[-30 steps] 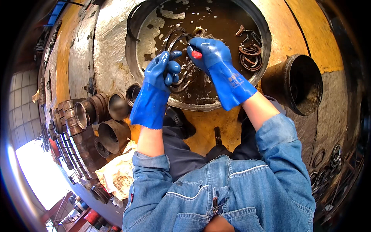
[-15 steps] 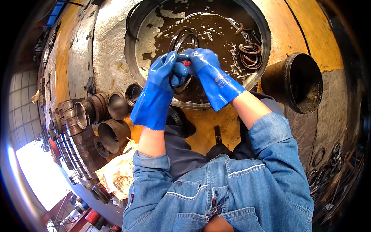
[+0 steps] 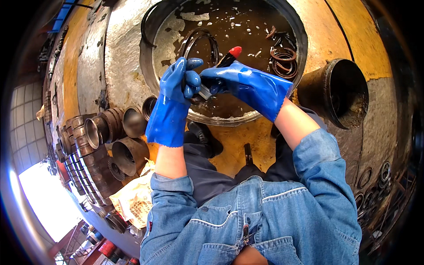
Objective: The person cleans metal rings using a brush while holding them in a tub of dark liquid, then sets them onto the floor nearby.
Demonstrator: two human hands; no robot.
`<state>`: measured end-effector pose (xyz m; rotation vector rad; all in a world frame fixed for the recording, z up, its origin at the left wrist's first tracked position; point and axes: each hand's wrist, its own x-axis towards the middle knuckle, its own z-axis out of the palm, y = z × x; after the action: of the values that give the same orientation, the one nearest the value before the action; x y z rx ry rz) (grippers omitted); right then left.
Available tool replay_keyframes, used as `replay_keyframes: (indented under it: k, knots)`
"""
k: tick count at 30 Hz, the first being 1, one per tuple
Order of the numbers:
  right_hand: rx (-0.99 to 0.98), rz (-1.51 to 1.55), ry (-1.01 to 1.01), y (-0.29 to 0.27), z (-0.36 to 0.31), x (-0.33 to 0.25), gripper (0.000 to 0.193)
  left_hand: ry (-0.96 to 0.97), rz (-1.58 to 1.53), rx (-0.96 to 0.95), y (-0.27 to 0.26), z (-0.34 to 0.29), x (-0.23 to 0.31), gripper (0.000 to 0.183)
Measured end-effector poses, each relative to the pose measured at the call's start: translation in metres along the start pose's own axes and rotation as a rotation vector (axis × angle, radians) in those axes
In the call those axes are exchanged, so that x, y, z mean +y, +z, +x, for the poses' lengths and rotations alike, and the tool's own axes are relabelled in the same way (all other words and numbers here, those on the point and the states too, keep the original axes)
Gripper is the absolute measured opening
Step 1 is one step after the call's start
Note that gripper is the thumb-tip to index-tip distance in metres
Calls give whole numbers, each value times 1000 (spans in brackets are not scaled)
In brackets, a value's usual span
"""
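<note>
Over a round tub (image 3: 148, 66) of murky brown liquid, both my hands work close together in wet blue rubber gloves. My left hand (image 3: 176, 84) is closed around thin dark rings (image 3: 214, 44), which stand up beyond the fingers. A hand tool with a black handle and red end (image 3: 235, 52) is gripped in my right hand (image 3: 247, 84). Its flat silvery metal part (image 3: 205, 92) meets the rings beside my left fingers; its exact kind is hard to tell. Several brownish rings (image 3: 285, 59) lie at the tub's right side.
An open dark metal cylinder (image 3: 349, 95) lies right of the tub. Several metal cylinders and sleeves (image 3: 128, 154) crowd the left, near a crumpled printed sack (image 3: 134, 196). More rings (image 3: 385, 172) are at the far right. My shoe (image 3: 207, 137) is close to the tub's near edge.
My right hand has turned and moved slightly right and down, bringing the red-ended handle and the metal part into sight. My left hand has shifted slightly left, still holding the rings.
</note>
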<state>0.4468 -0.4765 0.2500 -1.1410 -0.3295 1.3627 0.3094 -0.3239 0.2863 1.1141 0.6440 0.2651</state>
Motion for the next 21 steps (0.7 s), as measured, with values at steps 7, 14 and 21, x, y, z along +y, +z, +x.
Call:
replay_keyframes:
  k: [7, 14, 21]
  knots:
    - [343, -1105, 57, 10, 20, -8, 28, -49, -3, -49, -5, 6, -2, 46]
    - [667, -1354, 68, -20, 11, -24, 27, -137, -3, -119, 4, 19, -13, 41]
    - [714, -1275, 185, -35, -16, -64, 41, -164, 13, -117, 28, 27, -32, 36]
